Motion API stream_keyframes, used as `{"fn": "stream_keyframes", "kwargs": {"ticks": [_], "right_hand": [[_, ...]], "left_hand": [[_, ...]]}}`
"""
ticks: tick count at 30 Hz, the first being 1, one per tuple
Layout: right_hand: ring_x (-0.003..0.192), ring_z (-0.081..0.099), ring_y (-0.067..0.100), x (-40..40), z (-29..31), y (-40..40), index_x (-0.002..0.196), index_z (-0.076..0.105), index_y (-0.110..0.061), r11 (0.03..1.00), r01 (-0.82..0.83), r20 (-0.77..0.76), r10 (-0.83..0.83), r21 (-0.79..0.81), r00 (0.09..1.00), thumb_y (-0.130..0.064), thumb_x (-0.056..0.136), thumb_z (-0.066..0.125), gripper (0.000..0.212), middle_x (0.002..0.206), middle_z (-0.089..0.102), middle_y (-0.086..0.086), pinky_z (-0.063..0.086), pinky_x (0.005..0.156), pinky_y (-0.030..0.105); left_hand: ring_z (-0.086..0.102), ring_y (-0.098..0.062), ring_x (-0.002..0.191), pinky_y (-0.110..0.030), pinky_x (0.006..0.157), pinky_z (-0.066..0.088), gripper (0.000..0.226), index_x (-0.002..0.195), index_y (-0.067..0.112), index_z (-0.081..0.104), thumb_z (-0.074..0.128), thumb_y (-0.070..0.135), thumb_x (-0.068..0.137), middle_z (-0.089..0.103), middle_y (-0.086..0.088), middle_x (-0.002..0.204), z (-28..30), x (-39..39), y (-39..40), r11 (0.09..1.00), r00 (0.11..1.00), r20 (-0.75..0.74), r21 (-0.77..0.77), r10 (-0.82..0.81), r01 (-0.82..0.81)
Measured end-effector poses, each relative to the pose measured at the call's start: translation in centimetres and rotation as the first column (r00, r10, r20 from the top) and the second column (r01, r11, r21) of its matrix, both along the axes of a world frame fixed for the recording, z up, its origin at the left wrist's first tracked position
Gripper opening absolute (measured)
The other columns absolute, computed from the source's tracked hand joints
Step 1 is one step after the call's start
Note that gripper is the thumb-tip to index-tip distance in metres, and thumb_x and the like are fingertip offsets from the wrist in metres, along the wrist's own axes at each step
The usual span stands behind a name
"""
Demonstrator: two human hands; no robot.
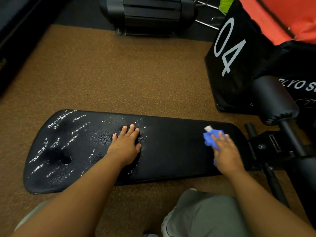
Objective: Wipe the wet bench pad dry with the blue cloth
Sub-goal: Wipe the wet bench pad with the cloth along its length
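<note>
A long black bench pad (172, 147) lies across the brown floor. White water droplets (56, 147) cover its left half; its right half looks dark and free of drops. My left hand (127, 144) rests flat on the middle of the pad, fingers spread, holding nothing. My right hand (225, 151) presses the blue cloth (211, 138) onto the pad near its right end; the hand is motion-blurred. The cloth pokes out beyond my fingers, with a small white tag at its far corner.
The bench's black metal frame (273, 147) and a padded roller (275, 100) sit just right of the pad. A black box marked "04" (236, 53) stands behind them. A black machine (148, 14) is at the far top. My knee in grey shorts (201, 214) is below.
</note>
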State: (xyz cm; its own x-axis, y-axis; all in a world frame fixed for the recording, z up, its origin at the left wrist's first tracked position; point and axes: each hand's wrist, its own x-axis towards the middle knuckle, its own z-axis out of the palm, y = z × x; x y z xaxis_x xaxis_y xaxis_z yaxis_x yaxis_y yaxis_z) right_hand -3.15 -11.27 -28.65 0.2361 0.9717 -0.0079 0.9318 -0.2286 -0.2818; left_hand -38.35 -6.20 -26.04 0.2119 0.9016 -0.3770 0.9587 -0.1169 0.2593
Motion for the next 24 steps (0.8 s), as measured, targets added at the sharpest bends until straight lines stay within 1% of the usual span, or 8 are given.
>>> {"fn": "stream_keyframes", "kwargs": {"ticks": [3,5,9,13,16,20,22,24], "right_hand": [[0.137,0.024,0.033,-0.3,0.7,1.7,0.141,0.038,-0.013,0.948,0.317,0.081,-0.316,-0.002,0.945,-0.014,0.092,0.047,0.05,0.149,0.031,0.013,0.022,0.113,0.043],[0.14,0.019,0.031,-3.0,0.6,3.3,0.143,0.034,-0.012,0.941,0.337,0.029,-0.337,-0.014,0.941,-0.017,0.096,0.042,0.048,0.152,0.027,0.014,0.012,0.115,0.036],[0.14,0.024,0.03,-12.0,-0.5,6.2,0.138,0.044,-0.011,0.999,-0.024,-0.115,0.028,0.041,0.993,-0.015,0.094,0.045,0.044,0.149,0.034,0.015,0.002,0.112,0.021],[0.143,0.016,0.028,-17.2,0.1,7.8,0.14,0.041,-0.013,0.961,-0.277,-0.15,0.275,0.009,0.95,-0.012,0.094,0.046,0.047,0.153,0.026,0.01,0.007,0.115,0.029],[0.142,0.021,0.026,-13.7,0.5,8.2,0.138,0.044,-0.013,0.93,-0.367,-0.152,0.364,0.011,0.919,-0.009,0.093,0.045,0.045,0.151,0.031,0.01,0.01,0.117,0.029],[0.134,0.034,0.037,-3.6,0.7,6.4,0.133,0.05,-0.009,0.997,-0.082,0.0,0.082,0.004,0.997,-0.003,0.09,0.045,0.044,0.143,0.041,0.02,0.018,0.114,0.039],[0.124,0.043,0.044,1.6,0.4,4.5,0.13,0.052,-0.005,0.996,0.094,0.053,-0.094,0.007,0.994,0.0,0.087,0.042,0.044,0.134,0.048,0.028,0.028,0.11,0.048],[0.116,0.048,0.045,5.4,0.4,2.5,0.13,0.05,-0.005,0.957,0.288,0.038,-0.287,-0.024,0.957,0.0,0.086,0.044,0.045,0.13,0.049,0.027,0.036,0.104,0.049]], "left_hand": [[-0.006,-0.023,0.147,-0.052,0.116,0.008,0.063,0.151,0.023,0.009,0.037,0.039,0.098,-0.004,0.002,0.16,-0.1,0.0,0.0,1.0,1.0,-0.011,0.001,-0.004,0.004],[-0.006,-0.023,0.147,-0.053,0.116,0.007,0.063,0.151,0.023,0.008,0.038,0.039,0.098,-0.004,0.002,0.16,-0.1,0.1,0.1,1.0,1.0,-0.012,-0.007,-0.006,0.006],[-0.006,-0.023,0.147,-0.053,0.115,0.007,0.063,0.151,0.023,0.009,0.038,0.038,0.098,-0.004,0.003,0.16,0.0,0.2,0.2,1.0,1.0,-0.015,-0.01,-0.007,0.007],[-0.004,-0.023,0.147,-0.054,0.115,0.01,0.064,0.151,0.023,0.012,0.041,0.039,0.096,-0.002,0.003,0.16,0.0,0.2,0.3,1.0,1.0,-0.008,-0.005,-0.003,0.003],[-0.004,-0.022,0.147,-0.053,0.116,0.009,0.064,0.151,0.024,0.012,0.041,0.04,0.096,-0.002,0.004,0.16,0.0,0.1,0.3,1.0,1.0,0.002,-0.003,0.0,0.0],[-0.006,-0.021,0.147,-0.052,0.116,0.008,0.064,0.151,0.025,0.01,0.04,0.04,0.097,-0.003,0.004,0.16,-0.1,-0.1,0.2,1.0,1.0,0.012,-0.001,0.001,-0.001],[-0.006,-0.022,0.147,-0.052,0.116,0.007,0.064,0.151,0.025,0.01,0.039,0.04,0.097,-0.003,0.004,0.16,-0.1,-0.1,0.2,1.0,1.0,0.013,0.003,-0.004,0.004],[-0.006,-0.022,0.147,-0.053,0.116,0.008,0.063,0.151,0.024,0.01,0.039,0.04,0.097,-0.003,0.004,0.16,-0.2,-0.1,0.1,1.0,1.0,0.013,0.006,-0.005,0.005]]}}
